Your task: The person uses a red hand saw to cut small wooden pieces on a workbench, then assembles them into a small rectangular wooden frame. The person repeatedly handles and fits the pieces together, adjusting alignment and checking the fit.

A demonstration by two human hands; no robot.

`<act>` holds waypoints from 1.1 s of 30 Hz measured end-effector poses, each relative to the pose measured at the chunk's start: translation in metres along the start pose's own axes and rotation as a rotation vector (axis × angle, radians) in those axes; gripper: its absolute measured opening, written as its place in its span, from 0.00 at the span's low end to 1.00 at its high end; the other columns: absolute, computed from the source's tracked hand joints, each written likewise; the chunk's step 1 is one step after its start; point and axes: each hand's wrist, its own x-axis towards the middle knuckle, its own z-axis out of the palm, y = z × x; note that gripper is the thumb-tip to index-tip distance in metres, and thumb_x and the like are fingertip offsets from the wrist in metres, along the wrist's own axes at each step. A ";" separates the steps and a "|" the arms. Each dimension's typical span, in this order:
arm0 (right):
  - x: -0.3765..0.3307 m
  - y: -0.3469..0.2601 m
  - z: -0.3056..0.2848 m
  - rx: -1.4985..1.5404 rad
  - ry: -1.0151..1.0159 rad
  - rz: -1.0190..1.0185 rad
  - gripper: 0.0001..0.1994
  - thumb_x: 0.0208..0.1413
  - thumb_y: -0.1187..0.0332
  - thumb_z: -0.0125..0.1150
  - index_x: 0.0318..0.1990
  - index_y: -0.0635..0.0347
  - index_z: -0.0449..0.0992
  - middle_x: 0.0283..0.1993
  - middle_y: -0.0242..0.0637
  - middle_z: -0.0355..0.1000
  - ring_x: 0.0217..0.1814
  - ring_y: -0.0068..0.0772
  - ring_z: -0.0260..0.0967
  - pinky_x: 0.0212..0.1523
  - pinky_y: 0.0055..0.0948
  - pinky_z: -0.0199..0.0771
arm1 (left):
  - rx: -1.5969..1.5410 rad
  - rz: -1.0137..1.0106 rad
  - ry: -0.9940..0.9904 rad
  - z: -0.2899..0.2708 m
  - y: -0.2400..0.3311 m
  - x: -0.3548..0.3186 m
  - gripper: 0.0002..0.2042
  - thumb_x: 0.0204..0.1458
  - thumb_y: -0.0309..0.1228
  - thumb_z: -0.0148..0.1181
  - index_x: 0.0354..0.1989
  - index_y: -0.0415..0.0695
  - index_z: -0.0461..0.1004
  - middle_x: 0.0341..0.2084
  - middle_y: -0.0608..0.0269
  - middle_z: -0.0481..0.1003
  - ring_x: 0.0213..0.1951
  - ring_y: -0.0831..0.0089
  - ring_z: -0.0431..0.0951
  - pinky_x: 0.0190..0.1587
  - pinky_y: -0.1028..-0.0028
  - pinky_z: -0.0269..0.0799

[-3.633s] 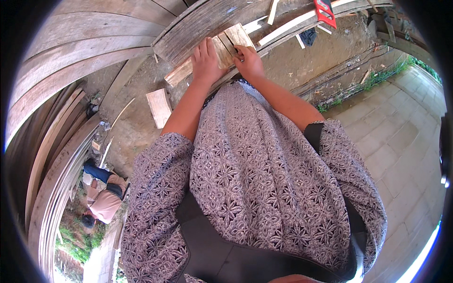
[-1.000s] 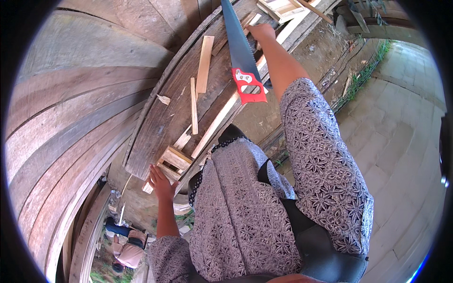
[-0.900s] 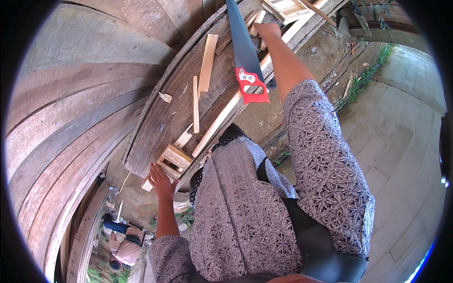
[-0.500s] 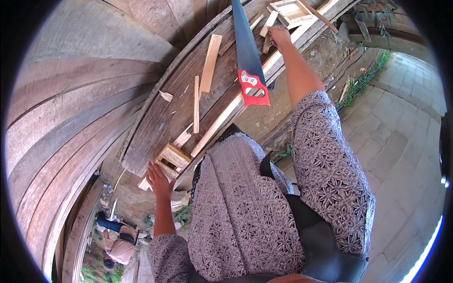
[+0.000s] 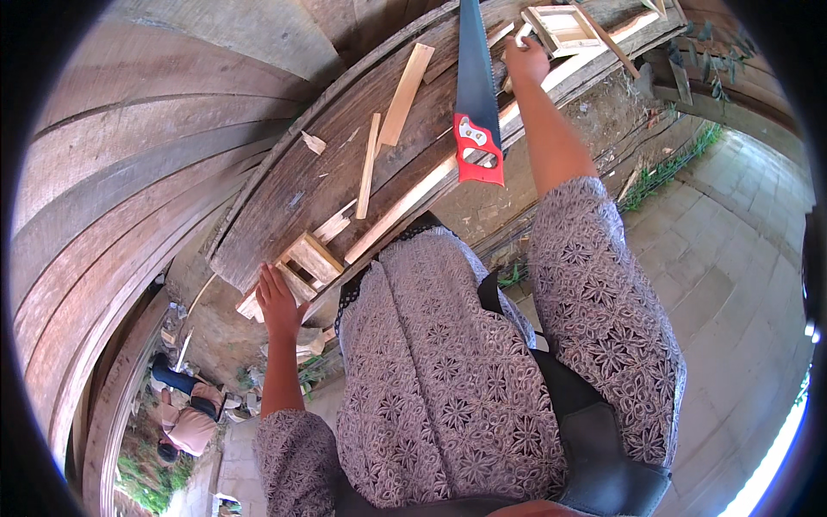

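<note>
My left hand (image 5: 279, 302) lies with fingers stretched out against a small wooden box frame (image 5: 308, 262) at the near left end of the dark plank bench. At the far right, my right hand (image 5: 527, 64) is closed around a short piece of pale wood (image 5: 523, 34), whose end shows above the fingers. Just beyond that hand sits a rectangular wooden frame (image 5: 563, 29). Between the hands a handsaw (image 5: 480, 148) with a red handle lies across the bench, its dark blade pointing away from me.
Loose wood strips (image 5: 406, 95) and a thin stick (image 5: 369, 166) lie on the bench (image 5: 293, 185). A long pale batten (image 5: 403, 212) runs along its near edge. Plank boards (image 5: 164, 155) rise at left. Lower left, another person (image 5: 185, 422) is at a distance. Paving (image 5: 698, 250) lies at right.
My view has shifted, moving the bench and saw within it. My right hand has tipped the short wood piece beside the far frame. My left hand stays at the small box frame.
</note>
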 end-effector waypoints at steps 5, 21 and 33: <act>-0.076 -0.081 -0.051 -0.037 -0.412 -0.249 0.22 0.47 0.55 0.70 0.52 0.40 0.81 0.53 0.43 0.72 0.59 0.48 0.66 0.59 0.46 0.65 | 0.035 0.023 0.023 0.013 -0.014 -0.002 0.62 0.34 0.43 0.79 0.73 0.33 0.39 0.74 0.42 0.40 0.73 0.47 0.49 0.70 0.53 0.50; -0.118 -0.048 -0.055 -0.155 -0.360 -0.269 0.22 0.48 0.52 0.70 0.52 0.37 0.79 0.66 0.40 0.57 0.71 0.51 0.48 0.68 0.53 0.47 | -0.023 0.045 0.062 0.038 -0.043 -0.018 0.62 0.34 0.44 0.78 0.73 0.34 0.39 0.75 0.43 0.39 0.73 0.46 0.48 0.69 0.53 0.55; -0.073 -0.029 -0.020 -0.089 -0.329 0.212 0.23 0.56 0.57 0.58 0.50 0.68 0.77 0.53 0.58 0.73 0.55 0.61 0.69 0.63 0.48 0.64 | -0.105 0.026 0.024 0.031 -0.035 -0.017 0.64 0.32 0.43 0.79 0.74 0.34 0.37 0.75 0.44 0.38 0.72 0.42 0.48 0.70 0.54 0.55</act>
